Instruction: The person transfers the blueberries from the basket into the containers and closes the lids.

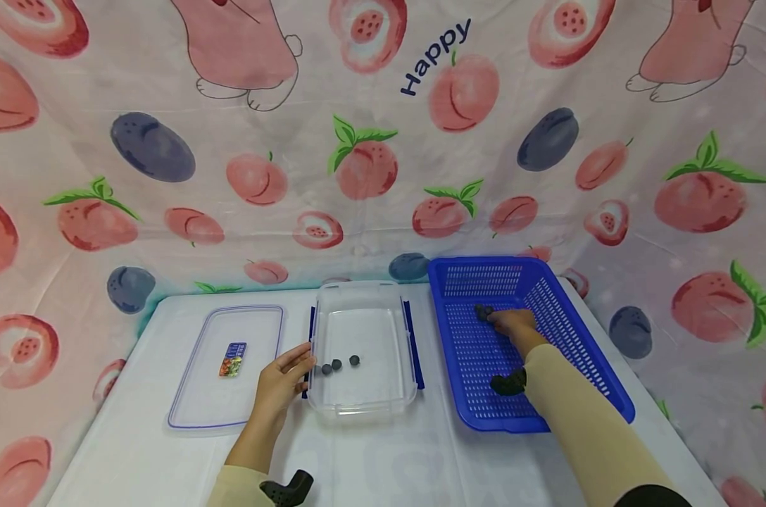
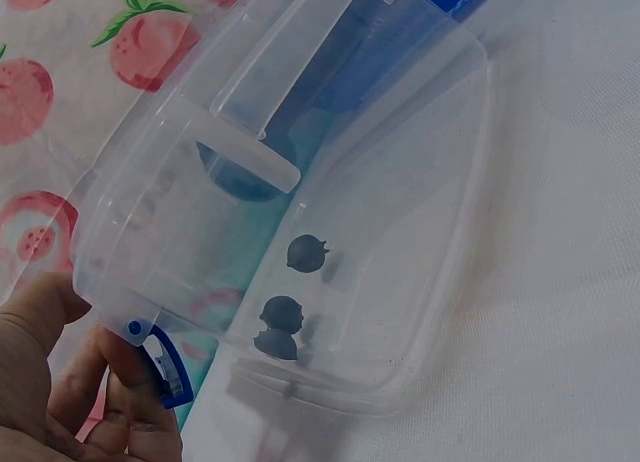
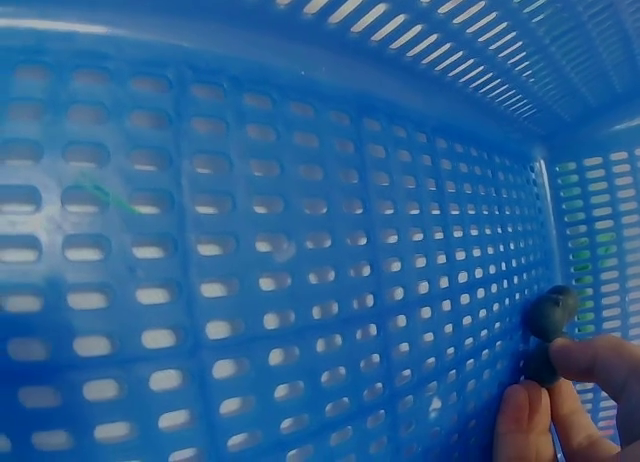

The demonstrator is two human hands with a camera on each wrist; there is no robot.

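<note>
My left hand (image 1: pixel 280 384) grips the left side of a clear plastic box (image 1: pixel 367 327), its thumb at the rim and its fingers by a blue latch (image 2: pixel 174 367). Inside the box lie 3 dark blueberries (image 1: pixel 336 364), close to its left end in the left wrist view. My right hand (image 1: pixel 516 327) reaches down into a blue slotted basket (image 1: pixel 462 373) on the right. Between thumb and fingertips it pinches a blueberry (image 3: pixel 541 364). More blueberries (image 3: pixel 549 317) touch or overlap that one, by the basket's wall.
A clear lid (image 1: pixel 196 366) with a blue rim and a small colourful label (image 1: pixel 233 359) lies left of the box. Everything stands on a white-covered table (image 1: pixel 383 458). Behind it hangs a fruit-printed cloth (image 1: pixel 358 267). The basket sits near the table's right edge.
</note>
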